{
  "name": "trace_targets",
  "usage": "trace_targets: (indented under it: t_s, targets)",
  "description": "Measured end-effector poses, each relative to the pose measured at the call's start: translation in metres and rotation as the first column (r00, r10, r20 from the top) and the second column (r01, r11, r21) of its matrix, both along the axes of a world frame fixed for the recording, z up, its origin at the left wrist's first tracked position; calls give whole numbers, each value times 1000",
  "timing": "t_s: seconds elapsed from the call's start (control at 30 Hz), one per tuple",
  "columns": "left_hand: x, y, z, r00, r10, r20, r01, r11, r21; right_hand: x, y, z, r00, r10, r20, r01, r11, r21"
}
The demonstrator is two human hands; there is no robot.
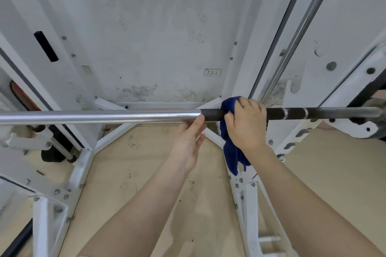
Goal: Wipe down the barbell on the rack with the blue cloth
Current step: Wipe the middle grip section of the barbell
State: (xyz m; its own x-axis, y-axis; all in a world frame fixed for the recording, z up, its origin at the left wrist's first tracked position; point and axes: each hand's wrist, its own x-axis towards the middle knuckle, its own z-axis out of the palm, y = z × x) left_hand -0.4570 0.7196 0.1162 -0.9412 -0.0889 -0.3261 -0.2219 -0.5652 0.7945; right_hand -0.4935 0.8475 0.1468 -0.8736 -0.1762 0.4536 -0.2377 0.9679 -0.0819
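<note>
The barbell runs across the view at mid height, shiny chrome on the left and dark knurled metal on the right. The blue cloth is wrapped over the dark part, its loose end hanging below the bar. My right hand grips the cloth around the bar, a ring on one finger. My left hand is just left of it and below the bar, fingers straight, its fingertips touching the underside where chrome meets knurl.
The white rack frames the bar with slanted uprights on both sides and braces at floor level. A chrome guide rod rises at the right. A hook bracket holds the bar's right end. Beige floor lies below.
</note>
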Motion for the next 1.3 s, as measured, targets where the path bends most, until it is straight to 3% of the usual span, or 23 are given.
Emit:
trace_targets:
  t_s: [0.17,0.27,0.4,0.47,0.57,0.63,0.73,0.87,1.0,1.2,1.3]
  targets:
    - [-2,-1,-5,1000,2,-23,-1,999,47,7,-40,7,976,217,-33,-214,974,69]
    - [-3,-2,-7,1000,1,-6,0,992,125,11,-56,9,964,265,-21,-261,960,105]
    - [1,-6,-3,997,-46,-55,48,998,37,-5,-50,26,957,235,172,-268,942,205]
    - [2,-6,-1,999,-30,-39,30,1000,2,-1,-49,24,960,208,189,-244,950,196]
    - [0,-12,-3,999,-43,27,46,994,-102,15,-48,-1,993,120,9,-119,979,165]
    - [-2,-19,-2,998,-61,25,64,985,-159,19,-42,-17,985,139,-102,-124,983,135]
    - [-1,-25,4,996,-81,34,85,985,-149,11,-44,-10,982,149,-112,-141,987,81]
    - [2,-28,13,978,-201,57,206,972,-111,-5,-54,18,997,80,1,-76,944,320]
    - [1,-29,18,973,-190,128,202,975,-96,-19,-57,27,983,49,176,-76,986,151]
    - [6,-26,24,966,-198,165,216,971,-98,16,-36,-18,995,83,-49,-78,991,105]
    - [6,-30,26,964,-210,161,229,967,-111,17,-32,-30,995,86,-60,-77,987,139]
